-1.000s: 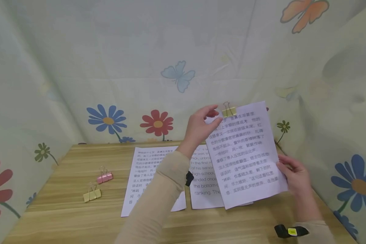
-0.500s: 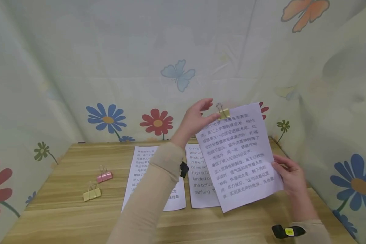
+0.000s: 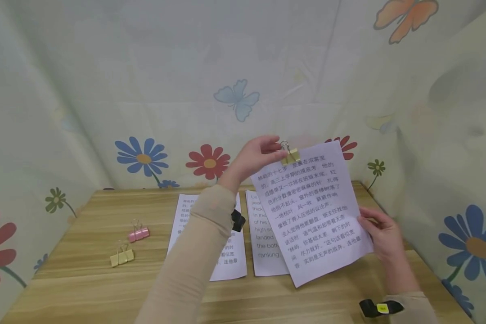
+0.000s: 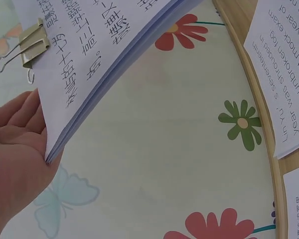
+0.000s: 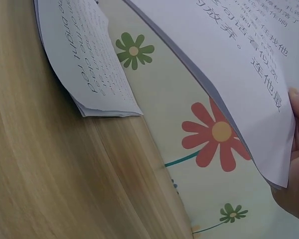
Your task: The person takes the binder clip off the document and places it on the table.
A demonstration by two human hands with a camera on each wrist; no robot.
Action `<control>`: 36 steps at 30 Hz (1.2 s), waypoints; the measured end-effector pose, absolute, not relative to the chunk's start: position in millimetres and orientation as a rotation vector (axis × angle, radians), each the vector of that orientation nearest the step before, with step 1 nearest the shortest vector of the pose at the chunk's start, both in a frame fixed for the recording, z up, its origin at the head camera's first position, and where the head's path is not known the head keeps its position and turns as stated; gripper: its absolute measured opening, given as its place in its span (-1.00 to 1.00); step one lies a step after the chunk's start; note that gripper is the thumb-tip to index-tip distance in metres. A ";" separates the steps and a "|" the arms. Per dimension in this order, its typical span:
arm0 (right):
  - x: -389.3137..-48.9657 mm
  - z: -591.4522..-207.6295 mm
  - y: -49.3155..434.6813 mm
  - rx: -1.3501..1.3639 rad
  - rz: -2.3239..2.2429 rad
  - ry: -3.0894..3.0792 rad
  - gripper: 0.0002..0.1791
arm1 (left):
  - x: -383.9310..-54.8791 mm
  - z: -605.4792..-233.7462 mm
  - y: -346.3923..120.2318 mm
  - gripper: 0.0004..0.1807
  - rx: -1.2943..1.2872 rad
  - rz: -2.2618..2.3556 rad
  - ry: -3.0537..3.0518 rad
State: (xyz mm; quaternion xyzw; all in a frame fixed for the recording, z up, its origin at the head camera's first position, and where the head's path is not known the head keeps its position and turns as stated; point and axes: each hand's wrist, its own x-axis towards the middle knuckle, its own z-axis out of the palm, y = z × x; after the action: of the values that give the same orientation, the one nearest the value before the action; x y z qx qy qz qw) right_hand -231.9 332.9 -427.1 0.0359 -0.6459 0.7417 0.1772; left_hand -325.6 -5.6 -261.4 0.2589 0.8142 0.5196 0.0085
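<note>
A stack of printed paper sheets (image 3: 308,211) is held up tilted, with a yellow binder clip (image 3: 290,156) on its top edge, wire handles pointing up. My left hand (image 3: 253,158) holds the stack at its top left, thumb right at the clip. In the left wrist view, the stack's corner lies against the left hand (image 4: 17,154), and several sheet edges show below the clip (image 4: 35,45). My right hand (image 3: 382,234) pinches the lower right edge, thumb in front, fingers partly hidden behind. The right wrist view shows that hand (image 5: 296,164) at the right border.
Behind the held sheets lies a stack with English text (image 3: 263,234), partly covered. Left of it is another printed stack (image 3: 231,265), partly hidden by my left sleeve. A pink binder clip (image 3: 139,234) and a yellow one (image 3: 122,258) lie at the left of the wooden table (image 3: 85,297).
Both hands have shifted left and the clipped stack has moved left and slightly down with them. More of its upper left text now shows. The loose clips stay where they were.
</note>
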 end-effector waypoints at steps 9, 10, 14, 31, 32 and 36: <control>-233.6 -425.1 331.9 0.043 2.105 -1.872 -0.70 | -324.4 -257.3 -7.0 -0.38 0.742 1.698 2.525; -234.0 -424.9 331.7 0.050 2.109 -1.866 -0.70 | -324.3 -256.6 -6.9 -0.39 0.733 1.714 2.518; -234.9 -424.6 331.2 0.094 2.133 -1.838 -0.69 | -322.9 -253.8 -6.1 -0.41 0.710 1.777 2.459; -234.6 -429.3 319.9 0.110 2.207 -1.735 -0.63 | -317.6 -241.9 -5.0 -0.49 0.739 1.771 2.457; -233.8 -429.7 318.7 0.090 2.202 -1.747 -0.64 | -317.4 -240.6 -4.6 -0.50 0.744 1.761 2.469; -232.3 -432.0 311.9 0.033 2.198 -1.754 -0.64 | -315.4 -234.9 -3.5 -0.52 0.766 1.712 2.535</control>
State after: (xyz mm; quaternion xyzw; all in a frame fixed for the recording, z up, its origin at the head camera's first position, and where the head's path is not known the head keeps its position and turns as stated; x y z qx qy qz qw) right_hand -232.3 311.9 -432.0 0.0116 -0.6152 0.7710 0.1642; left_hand -315.4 -3.5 -234.9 0.2430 0.8039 0.5428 -0.0061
